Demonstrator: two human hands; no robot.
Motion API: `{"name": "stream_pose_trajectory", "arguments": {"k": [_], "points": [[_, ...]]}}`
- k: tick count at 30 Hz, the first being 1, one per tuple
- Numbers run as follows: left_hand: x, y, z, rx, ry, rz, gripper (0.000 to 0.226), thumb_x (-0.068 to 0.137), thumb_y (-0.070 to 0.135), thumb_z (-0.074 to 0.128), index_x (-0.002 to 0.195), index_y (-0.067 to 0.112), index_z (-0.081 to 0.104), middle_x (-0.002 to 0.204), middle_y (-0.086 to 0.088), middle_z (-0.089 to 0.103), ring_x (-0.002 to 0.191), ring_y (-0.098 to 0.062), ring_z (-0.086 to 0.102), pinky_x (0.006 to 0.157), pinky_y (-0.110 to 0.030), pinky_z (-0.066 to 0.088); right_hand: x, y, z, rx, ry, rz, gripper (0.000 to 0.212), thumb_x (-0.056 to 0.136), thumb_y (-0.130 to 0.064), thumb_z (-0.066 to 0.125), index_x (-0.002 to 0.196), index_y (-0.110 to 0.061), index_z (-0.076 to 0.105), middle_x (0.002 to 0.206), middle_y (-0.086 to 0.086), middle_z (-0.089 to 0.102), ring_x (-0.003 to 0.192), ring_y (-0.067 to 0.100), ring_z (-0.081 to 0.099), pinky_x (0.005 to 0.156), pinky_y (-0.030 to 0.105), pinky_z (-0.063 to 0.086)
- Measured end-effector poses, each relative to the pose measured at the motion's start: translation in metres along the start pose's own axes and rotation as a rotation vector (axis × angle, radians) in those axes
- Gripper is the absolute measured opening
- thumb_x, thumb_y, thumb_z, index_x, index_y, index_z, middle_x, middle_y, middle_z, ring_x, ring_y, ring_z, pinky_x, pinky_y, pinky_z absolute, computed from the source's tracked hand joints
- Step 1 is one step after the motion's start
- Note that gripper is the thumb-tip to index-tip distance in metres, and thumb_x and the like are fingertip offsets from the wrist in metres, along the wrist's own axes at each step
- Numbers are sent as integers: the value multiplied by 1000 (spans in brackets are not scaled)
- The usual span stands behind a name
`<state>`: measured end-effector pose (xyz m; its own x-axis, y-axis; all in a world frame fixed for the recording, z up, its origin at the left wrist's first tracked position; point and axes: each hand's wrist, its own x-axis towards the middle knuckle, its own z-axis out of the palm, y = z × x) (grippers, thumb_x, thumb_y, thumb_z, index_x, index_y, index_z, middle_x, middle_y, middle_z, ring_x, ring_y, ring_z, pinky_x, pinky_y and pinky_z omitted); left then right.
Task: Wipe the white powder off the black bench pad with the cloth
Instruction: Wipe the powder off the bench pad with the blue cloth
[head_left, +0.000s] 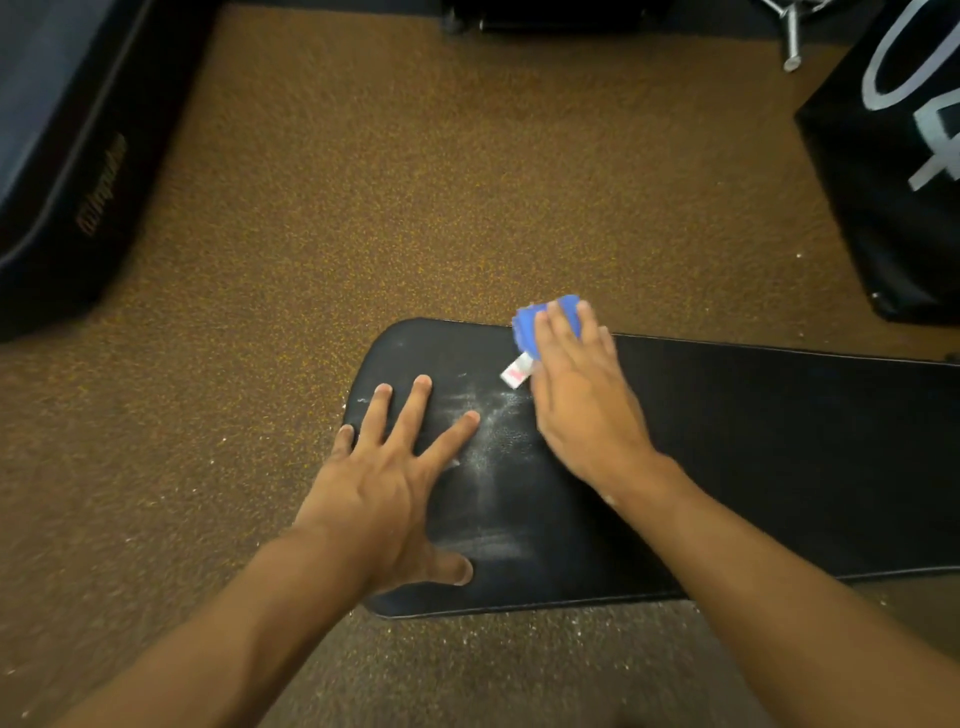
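While the left hand lies flat and open on the black bench pad, fingers splayed and gripping nothing, the right hand is pressing a bunched-up blue cloth down against the pad's far edge. The right fingers are laid over the top of the cloth, so it's more of a flat press than a fist, and only the front of the cloth sticks out past the fingertips. A little white tag with some pink on it pokes out from under that hand, by the thumb side.

The pad itself looks like smooth, slightly shiny vinyl, long, with a rounded end on the left. The white powder sits in a smeary, streaky patch right between the two hands, running from near the tag towards the near edge, with a fainter band by the left thumb. The right half of the pad looks pretty much clean.

Underneath is speckled brown-orange rubbery flooring, with tiny white flecks scattered around the pad's edges. One dark padded piece with gold lettering sits far left, and one black box with big pale lettering is at the far right. Nothing here's really a container.
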<state>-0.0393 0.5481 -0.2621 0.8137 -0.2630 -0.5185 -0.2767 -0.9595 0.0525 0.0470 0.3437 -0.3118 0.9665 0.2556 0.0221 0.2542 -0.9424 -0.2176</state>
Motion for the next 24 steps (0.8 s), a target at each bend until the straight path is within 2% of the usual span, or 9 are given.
{"name": "stream_pose_trajectory", "arguments": {"k": [3,5,8,11,13,15,19,21,24], "points": [[-1,0,-2,2,-4,-4,134,59,91,60,149,47,-30,158,-6,-43,151,-38,-25,124,-56,12,-50,-7,-5,-57,-79,-253,56,101,-22,35,154,-4,30,162,12,28,152,34,11,121,49,20],[-1,0,-3,-5,5,-1,134,60,91,60,148,47,-31,158,-6,-43,151,-39,-25,124,-57,12,-74,16,-13,-62,-94,-328,57,100,-23,40,154,-8,31,162,8,28,153,29,12,120,45,18],[-2,0,-1,-4,7,6,134,60,91,59,148,46,-32,158,-7,-43,150,-40,-25,124,-57,12,-59,46,-17,-89,-61,-202,56,100,-24,35,152,-7,34,160,11,34,151,30,18,120,46,19],[0,1,1,-10,8,9,134,59,90,61,148,47,-30,159,-6,-41,151,-39,-23,124,-57,13,-18,29,-7,-23,-26,33,58,98,-23,30,152,-2,33,159,15,33,151,37,16,120,52,21],[1,0,1,-6,10,3,135,58,90,62,149,48,-28,160,-6,-40,151,-38,-22,124,-57,14,-9,7,-3,4,5,68,56,99,-20,33,151,-1,33,159,16,33,149,41,17,119,55,22],[0,0,0,-5,5,-3,135,57,90,62,149,48,-27,160,-5,-40,151,-38,-23,124,-57,14,-27,-5,-3,1,-40,-60,54,101,-17,36,152,-2,29,160,15,29,151,39,12,119,54,20],[-1,0,-3,-7,5,-4,135,59,90,62,149,47,-29,159,-6,-42,151,-38,-24,124,-57,13,-79,14,-14,-80,-118,-359,57,102,-25,37,155,-8,28,163,9,25,153,29,8,121,46,17],[-2,0,-2,-12,4,-2,135,59,90,62,148,47,-30,158,-6,-43,151,-38,-25,124,-57,12,-71,32,-15,-94,-96,-292,57,100,-25,35,154,-7,32,162,10,30,152,30,14,120,46,17],[-1,-1,0,-13,0,5,135,59,90,62,148,48,-30,159,-5,-42,151,-38,-25,124,-57,13,-27,22,-7,-29,-37,-22,58,97,-22,28,152,-3,31,160,14,31,151,37,15,121,50,18]]}}
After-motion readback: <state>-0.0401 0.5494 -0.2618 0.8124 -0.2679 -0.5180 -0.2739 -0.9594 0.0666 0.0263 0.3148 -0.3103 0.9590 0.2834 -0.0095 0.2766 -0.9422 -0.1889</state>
